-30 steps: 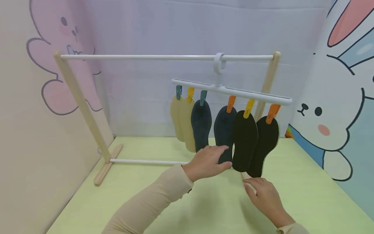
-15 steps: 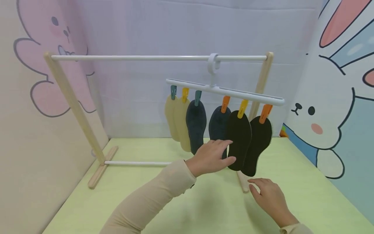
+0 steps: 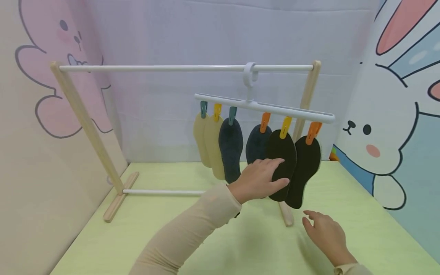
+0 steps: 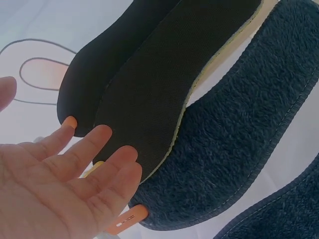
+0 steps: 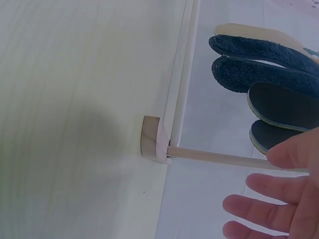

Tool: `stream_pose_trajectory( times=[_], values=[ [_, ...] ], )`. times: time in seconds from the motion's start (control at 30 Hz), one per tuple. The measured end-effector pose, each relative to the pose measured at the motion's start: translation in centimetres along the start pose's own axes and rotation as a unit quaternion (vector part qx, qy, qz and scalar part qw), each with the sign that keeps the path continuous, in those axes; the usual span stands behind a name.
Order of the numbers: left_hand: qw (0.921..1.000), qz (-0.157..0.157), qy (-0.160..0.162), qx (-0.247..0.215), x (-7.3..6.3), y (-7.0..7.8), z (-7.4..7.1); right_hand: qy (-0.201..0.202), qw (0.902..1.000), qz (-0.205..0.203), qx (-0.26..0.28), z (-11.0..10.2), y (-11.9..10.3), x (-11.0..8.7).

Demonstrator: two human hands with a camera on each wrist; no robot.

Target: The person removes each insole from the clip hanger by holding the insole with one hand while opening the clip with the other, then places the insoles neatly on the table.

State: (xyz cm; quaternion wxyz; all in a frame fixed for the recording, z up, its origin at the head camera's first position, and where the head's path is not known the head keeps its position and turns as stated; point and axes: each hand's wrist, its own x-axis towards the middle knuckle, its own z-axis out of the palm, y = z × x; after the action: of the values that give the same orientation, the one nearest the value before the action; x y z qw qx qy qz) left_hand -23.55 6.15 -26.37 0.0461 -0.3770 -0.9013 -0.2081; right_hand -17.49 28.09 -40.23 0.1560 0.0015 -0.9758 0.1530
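Observation:
From a white hanger (image 3: 292,110) hang several insoles by coloured clothespins: two beige, two fuzzy navy, two black. My left hand (image 3: 259,179) is in front of the left black insole (image 3: 280,147), fingers spread and fairly straight; it hides part of that insole and of the navy insole (image 3: 256,143) beside it. In the left wrist view its fingertips (image 4: 130,153) overlap the black insole, but contact cannot be told. My right hand (image 3: 324,233) hovers over the table, below and right of the other black insole (image 3: 304,168), fingers loosely bent, holding nothing.
The hanger's hook (image 3: 248,74) sits on the white top rail (image 3: 154,68) of a wooden rack. One rack foot (image 3: 287,214) stands behind the hands, the other foot (image 3: 120,196) at left. Printed cloth walls enclose the pale green table (image 3: 103,248).
My left hand has moved right, from the navy insole to the front of the left black one. The right hand has shifted slightly right, away from the insoles. The view has turned slightly right.

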Motion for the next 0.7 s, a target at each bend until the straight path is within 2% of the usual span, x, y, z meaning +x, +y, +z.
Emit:
stream_pose_trajectory(
  times=[0.17, 0.3, 0.47, 0.7],
  values=[
    [1.0, -0.001, 0.0, -0.003, 0.3, 0.3, -0.1, -0.046, 0.9977, 0.04, 0.029, -0.2, 0.2, 0.5],
    [1.0, -0.006, 0.001, -0.004, 0.4, 0.3, -0.3, -0.069, 0.99, 0.057, 0.11, 0.0, 0.1, 1.1],
    [1.0, -0.005, 0.001, -0.005, 0.6, 0.4, -0.4, -0.035, 0.9789, 0.044, 0.196, 0.4, -0.5, 1.5],
    [0.9999, 0.003, 0.0, -0.012, 0.6, 0.6, -0.4, 0.045, 0.9692, 0.031, 0.24, 0.7, -1.6, 1.8]
  ],
)
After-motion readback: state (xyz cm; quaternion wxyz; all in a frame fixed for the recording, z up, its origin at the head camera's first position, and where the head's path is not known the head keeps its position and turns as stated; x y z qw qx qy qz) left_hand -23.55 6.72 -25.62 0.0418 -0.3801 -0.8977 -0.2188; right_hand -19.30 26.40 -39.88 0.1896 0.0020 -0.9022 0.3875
